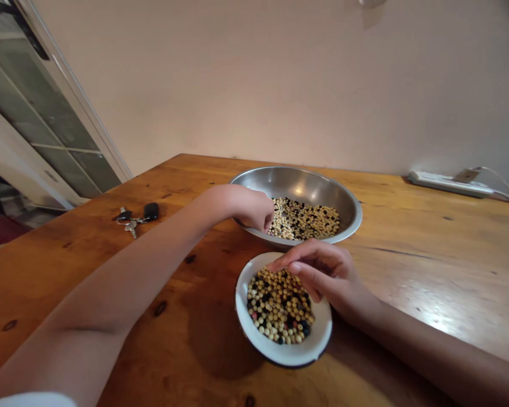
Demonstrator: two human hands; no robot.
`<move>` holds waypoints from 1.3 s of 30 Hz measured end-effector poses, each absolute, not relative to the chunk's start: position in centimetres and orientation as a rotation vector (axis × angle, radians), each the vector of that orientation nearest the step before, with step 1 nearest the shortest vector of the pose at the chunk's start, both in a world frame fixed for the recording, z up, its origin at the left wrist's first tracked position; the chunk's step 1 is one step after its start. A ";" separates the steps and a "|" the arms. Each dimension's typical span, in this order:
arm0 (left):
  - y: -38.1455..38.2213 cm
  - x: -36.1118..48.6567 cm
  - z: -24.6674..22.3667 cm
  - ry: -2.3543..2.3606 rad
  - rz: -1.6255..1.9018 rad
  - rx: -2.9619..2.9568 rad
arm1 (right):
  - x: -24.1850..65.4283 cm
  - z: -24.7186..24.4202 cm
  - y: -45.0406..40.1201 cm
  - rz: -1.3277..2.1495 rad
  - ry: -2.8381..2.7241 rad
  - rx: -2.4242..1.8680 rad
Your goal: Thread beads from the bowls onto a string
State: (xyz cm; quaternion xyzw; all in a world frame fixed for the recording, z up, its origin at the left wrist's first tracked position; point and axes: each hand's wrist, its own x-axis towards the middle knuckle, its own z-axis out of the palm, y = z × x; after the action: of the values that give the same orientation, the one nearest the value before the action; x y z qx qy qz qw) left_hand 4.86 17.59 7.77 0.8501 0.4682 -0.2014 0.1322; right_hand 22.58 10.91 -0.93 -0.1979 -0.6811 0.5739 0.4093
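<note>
the left hand point(254, 210) hangs at the near rim of a stainless steel bowl point(309, 183), knuckles up and fingers curled down toward the beans -- its fingertips are hidden behind the hand, so i can't tell how far it's closed or whether it has hold of anything. the right hand point(322, 277) sits over a shallow white enamel dish point(280, 351) with a thin dark edge, its forefinger point(305, 249) and thumb point(301, 270) reaching out close together just above the heap, the other fingers loosely bent; whether a bean is pinched between them can't be told from here. the mixed beans point(303, 219) in the bowl are small, round and smooth, tan and black with a paler patch on the left, and the mixed beans point(280, 305) in the dish are mostly tan with black and a few reddish ones. the dish sits just in front of the bowl on a glossy honey-coloured wooden table point(407, 282) marked with dark knots and cracks. a set of keys point(133, 219) with black fobs lies left of the left arm -- any marks on them are too small to read. a white power strip point(449, 183) lies by the pale wall point(237, 85), and a glass-panelled door point(55, 107) stands at the far left.
</note>
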 end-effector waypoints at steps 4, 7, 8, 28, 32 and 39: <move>17.1 4.5 8.7 1.317 -0.480 2.617 | 22.5 -0.9 11.0 1.463 -1.700 -0.506; 16.4 4.2 10.0 1.184 -0.224 2.658 | 22.5 -0.9 11.0 1.490 -1.692 -0.519; 16.1 4.1 10.5 1.103 -0.130 2.636 | 22.5 -0.9 10.9 1.496 -1.689 -0.529; 14.3 5.0 11.7 0.668 -0.111 2.302 | 22.5 -1.0 11.1 1.525 -1.690 -0.542; 14.1 5.0 11.9 0.649 -0.069 2.274 | 22.6 -1.2 11.1 1.527 -1.688 -0.529; 13.8 5.2 12.1 0.720 -0.096 2.341 | 22.7 -1.2 11.1 1.511 -1.703 -0.542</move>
State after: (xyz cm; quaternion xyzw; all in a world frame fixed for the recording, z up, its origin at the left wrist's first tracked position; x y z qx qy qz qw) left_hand 5.16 13.80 12.11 0.8987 0.2765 -0.0370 0.3384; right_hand 22.74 11.13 -1.21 -0.2133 -0.6700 0.5945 0.3901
